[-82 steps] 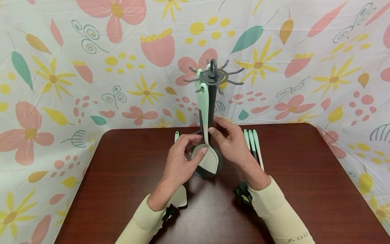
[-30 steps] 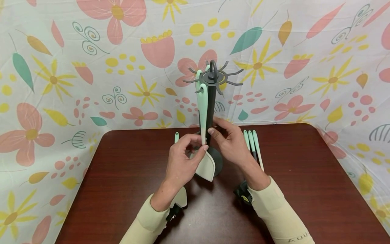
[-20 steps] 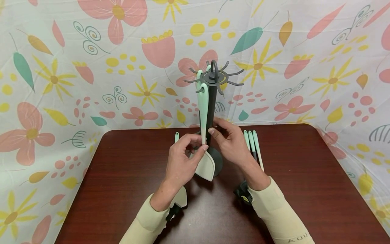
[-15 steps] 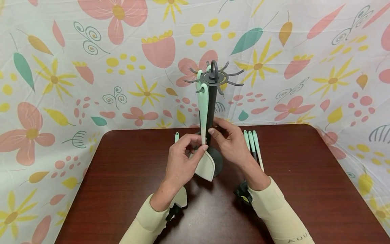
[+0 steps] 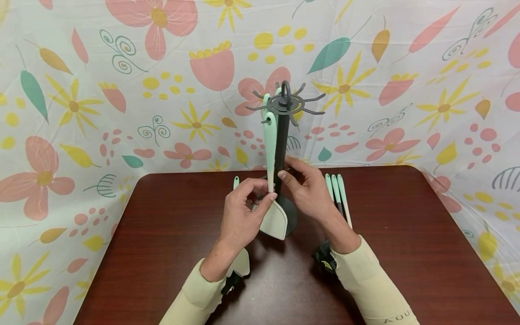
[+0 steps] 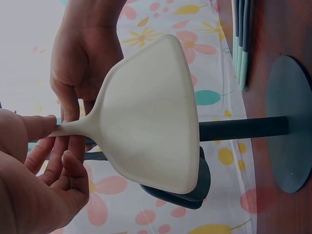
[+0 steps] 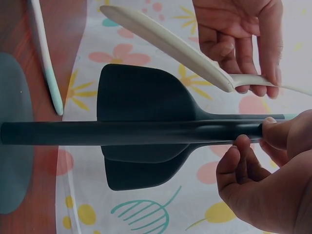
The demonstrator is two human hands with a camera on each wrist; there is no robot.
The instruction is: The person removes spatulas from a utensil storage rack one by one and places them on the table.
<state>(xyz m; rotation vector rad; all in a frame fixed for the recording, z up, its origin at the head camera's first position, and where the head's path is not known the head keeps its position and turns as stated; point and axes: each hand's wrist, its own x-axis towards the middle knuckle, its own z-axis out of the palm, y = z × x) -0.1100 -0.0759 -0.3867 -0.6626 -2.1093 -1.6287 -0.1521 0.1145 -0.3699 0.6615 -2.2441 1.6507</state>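
My left hand (image 5: pixel 243 212) pinches the narrow neck of a cream turner (image 6: pixel 151 112) with a mint green handle (image 5: pixel 270 144). The handle's holed end is at a front hook of a dark grey utensil stand (image 5: pixel 281 149); I cannot tell how far the hook passes through it. The turner's blade hangs tilted out from the pole, over the round base (image 6: pixel 287 146). My right hand (image 5: pixel 306 189) grips the pole between thumb and fingers. Dark-headed utensils (image 7: pixel 141 92) with wide flat blades hang from the stand behind the turner, partly hidden.
Several mint-handled utensils (image 5: pixel 335 185) lie on the brown table (image 5: pixel 406 225) to the right, partly behind the right arm. Another cream-headed utensil (image 5: pixel 241 262) lies under the left forearm. Bare hooks (image 5: pixel 314 95) stick out at the stand's right. A floral cloth (image 5: pixel 183 113) hangs behind.
My left hand has shifted from the turner's blade to its neck, and the blade has swung out from the pole. Lately the handle's top has slid slightly left. My right hand stays on the pole.
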